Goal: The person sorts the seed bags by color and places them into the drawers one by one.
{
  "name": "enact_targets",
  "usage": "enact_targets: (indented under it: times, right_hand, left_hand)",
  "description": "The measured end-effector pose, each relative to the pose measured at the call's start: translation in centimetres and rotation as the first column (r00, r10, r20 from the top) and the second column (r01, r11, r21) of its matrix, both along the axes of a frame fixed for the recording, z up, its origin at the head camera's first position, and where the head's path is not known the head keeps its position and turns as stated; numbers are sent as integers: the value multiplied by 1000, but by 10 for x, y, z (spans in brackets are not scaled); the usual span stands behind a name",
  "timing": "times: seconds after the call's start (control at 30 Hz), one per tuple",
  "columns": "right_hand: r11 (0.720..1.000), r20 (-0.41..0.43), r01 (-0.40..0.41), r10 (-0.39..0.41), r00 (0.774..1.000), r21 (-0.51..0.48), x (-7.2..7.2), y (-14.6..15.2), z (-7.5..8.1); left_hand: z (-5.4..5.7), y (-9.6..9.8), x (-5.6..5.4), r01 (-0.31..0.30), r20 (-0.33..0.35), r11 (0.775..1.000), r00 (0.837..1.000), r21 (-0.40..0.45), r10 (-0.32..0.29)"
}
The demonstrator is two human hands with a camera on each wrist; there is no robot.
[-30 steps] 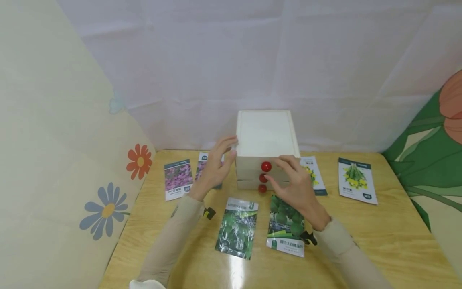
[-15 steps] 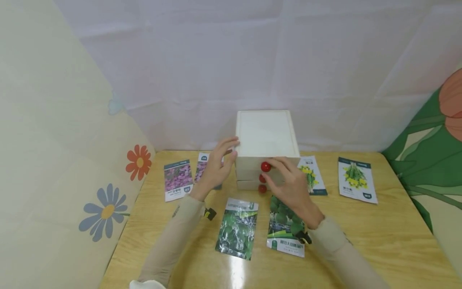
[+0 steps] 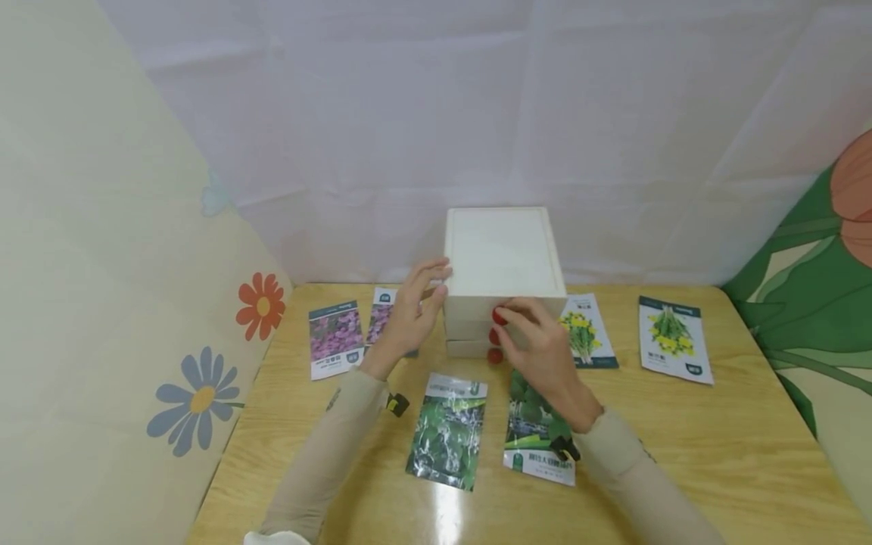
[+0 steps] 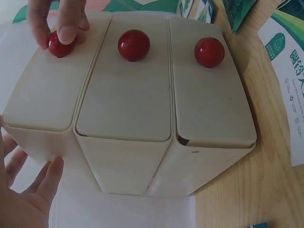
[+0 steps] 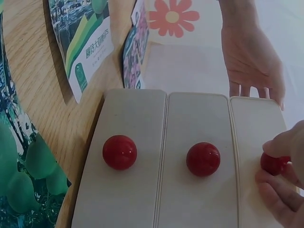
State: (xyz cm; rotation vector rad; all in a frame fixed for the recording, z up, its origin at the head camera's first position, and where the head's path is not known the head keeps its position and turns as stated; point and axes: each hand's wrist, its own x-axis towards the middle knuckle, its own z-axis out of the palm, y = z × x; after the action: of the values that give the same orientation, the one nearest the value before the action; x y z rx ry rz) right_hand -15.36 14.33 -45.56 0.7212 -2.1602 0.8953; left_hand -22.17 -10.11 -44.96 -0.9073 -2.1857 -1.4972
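A white three-drawer box (image 3: 504,250) with red ball knobs stands against the back cloth. My right hand (image 3: 545,352) pinches the top drawer's red knob (image 5: 271,164) between thumb and fingers. Relaxed fingers of my left hand (image 3: 412,314) rest on the box's left side near the top, as the left wrist view also shows. Below the held knob are the middle knob (image 4: 134,45) and the bottom knob (image 4: 209,52), both untouched. All three drawer fronts sit flush or nearly so with the box.
Two green-leaf seed packets (image 3: 448,431) lie in front of the box, one partly under my right forearm. Purple-flower packets (image 3: 337,333) lie to the left. Yellow-flower packets (image 3: 674,337) lie to the right. Printed flower cloth (image 3: 204,397) borders the wooden table (image 3: 736,454).
My right hand has moved slightly left and its fingers have closed round the top knob, which was uncovered before. The left hand has stayed at the box's side.
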Motion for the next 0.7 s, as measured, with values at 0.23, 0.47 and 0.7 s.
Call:
enact_targets:
  times: [0.23, 0.47, 0.7]
  right_hand:
    - [1000, 15, -18, 18, 1000, -23, 0, 0, 1]
    - [999, -6, -30, 29, 1000, -36, 0, 0, 0]
    - [998, -29, -40, 38, 999, -54, 1, -2, -2]
  left_hand:
    - [0, 0, -1, -17, 2, 1000, 1000, -14, 17]
    - [-2, 0, -1, 0, 3, 1000, 1000, 17, 0]
    - [-2, -1, -1, -5, 29, 1000, 1000, -3, 5]
